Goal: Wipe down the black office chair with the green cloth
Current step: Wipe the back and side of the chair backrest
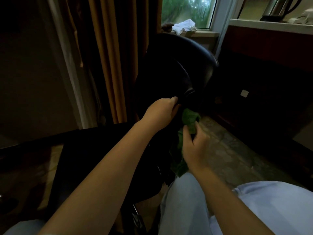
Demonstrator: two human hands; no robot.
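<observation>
As the room is dim, the black chair (169, 68) shows mainly as a glossy curved back at centre, just right of the curtain (108, 56) and below the sill (203, 33).

Left hand (162, 110): extended forward to the chair's lower edge, fingers (173, 100) curled onto the dark edge and gripping it; the fingertips are hidden behind it.

Right hand (194, 148): below and just right of the left hand, thumb and fingers closed round the green cloth (189, 118). The cloth is bunched. Its upper part rises out of the grip beside the left hand, close against the chair, though contact cannot be told. Its lower part hangs past the wrist toward the jeans (183, 209).

Surroundings: a patterned floor (228, 150) lies right of the chair; a crumpled white rag (185, 26) rests on the sill before the window (186, 9); a metal kettle (281, 7) stands at upper right.
</observation>
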